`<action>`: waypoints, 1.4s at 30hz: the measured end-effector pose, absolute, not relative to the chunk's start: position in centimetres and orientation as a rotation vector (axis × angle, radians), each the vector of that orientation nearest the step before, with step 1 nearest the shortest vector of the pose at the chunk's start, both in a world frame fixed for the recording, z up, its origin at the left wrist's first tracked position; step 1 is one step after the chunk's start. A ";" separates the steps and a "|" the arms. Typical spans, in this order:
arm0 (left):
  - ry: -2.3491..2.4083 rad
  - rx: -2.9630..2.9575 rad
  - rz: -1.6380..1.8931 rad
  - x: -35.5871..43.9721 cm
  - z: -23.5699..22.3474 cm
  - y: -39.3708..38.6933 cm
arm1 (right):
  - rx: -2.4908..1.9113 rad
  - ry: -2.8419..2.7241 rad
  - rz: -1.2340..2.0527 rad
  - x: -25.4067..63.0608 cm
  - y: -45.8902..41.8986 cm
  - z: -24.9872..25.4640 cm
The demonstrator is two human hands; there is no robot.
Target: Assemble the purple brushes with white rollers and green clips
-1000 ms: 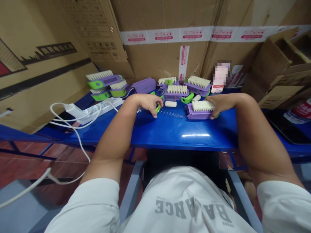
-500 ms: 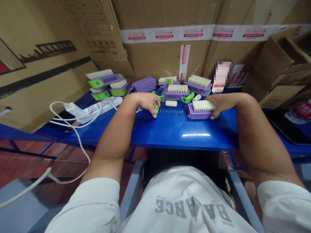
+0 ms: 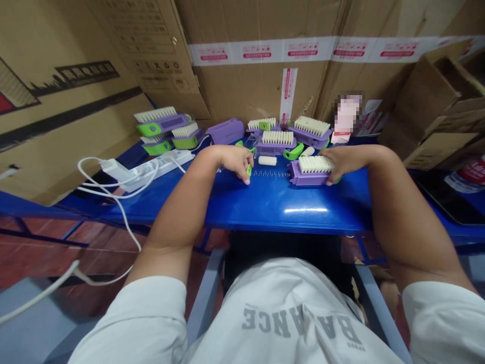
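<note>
- Your left hand (image 3: 233, 164) pinched a small green plastic piece (image 3: 249, 171), mostly hidden by your fingers and more edge-on than earlier.
- Your right hand (image 3: 350, 161) gripped a purple brush (image 3: 306, 178) by its end, unchanged.
- Small springs (image 3: 271, 174) lay in a row between your hands on the blue counter (image 3: 288, 212).
- More brushes (image 3: 277, 137) stood beyond.

The glossy blue worktop (image 3: 265, 207) carries purple plastic brushes with cream bristles (image 3: 276, 151), a row of tiny steel coil springs (image 3: 268, 174), a short white cylinder (image 3: 267, 161) and a white power strip (image 3: 159, 169).
</note>
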State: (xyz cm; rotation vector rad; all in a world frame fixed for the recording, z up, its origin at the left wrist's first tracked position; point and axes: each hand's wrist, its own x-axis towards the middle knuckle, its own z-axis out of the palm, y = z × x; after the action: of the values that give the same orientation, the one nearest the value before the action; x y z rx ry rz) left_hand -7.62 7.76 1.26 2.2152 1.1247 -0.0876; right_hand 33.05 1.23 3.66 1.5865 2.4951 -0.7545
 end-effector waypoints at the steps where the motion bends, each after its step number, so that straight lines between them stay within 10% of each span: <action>1: 1.114 2.218 -0.080 -7.6 1.3 7.7 | 1.585 2.496 -0.761 32.9 1.2 3.6; 42: 1.256 1.879 -0.137 -7.5 3.1 6.0 | 1.648 2.513 -0.666 30.3 0.2 4.1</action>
State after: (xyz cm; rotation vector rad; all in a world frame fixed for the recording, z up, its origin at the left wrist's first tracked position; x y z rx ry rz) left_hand -7.48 5.98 3.12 1.8795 1.2556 -0.1372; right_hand 30.26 0.21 4.07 1.6476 2.5132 -0.6657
